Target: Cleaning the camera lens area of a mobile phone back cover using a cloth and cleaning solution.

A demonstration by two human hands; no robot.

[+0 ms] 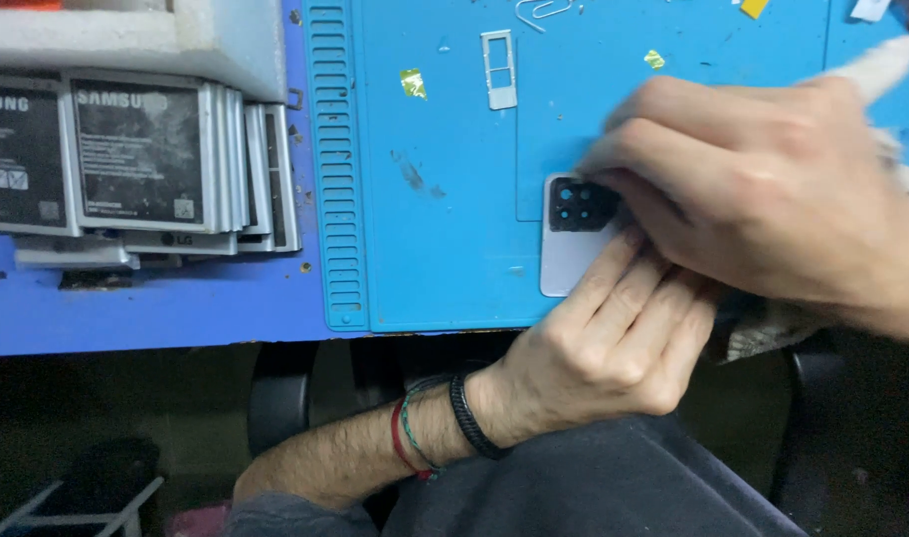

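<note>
A pale phone back cover [564, 261] with a black camera frame [581, 203] lies on a blue work mat [445, 219]. My left hand [614, 343] presses down on the cover from the near side, fingers flat across it. My right hand [763, 189] reaches over from the right, its fingers closed on a whitish cloth or wipe [877, 70] and its fingertips at the camera frame. Most of the cover is hidden under both hands.
A stack of flat phone batteries [136, 159] stands on the left of the blue table. On the mat lie a white card tray [498, 68], a paper clip [542, 10] and bits of yellow tape [413, 83]. A white foam block [176, 35] sits at the back left.
</note>
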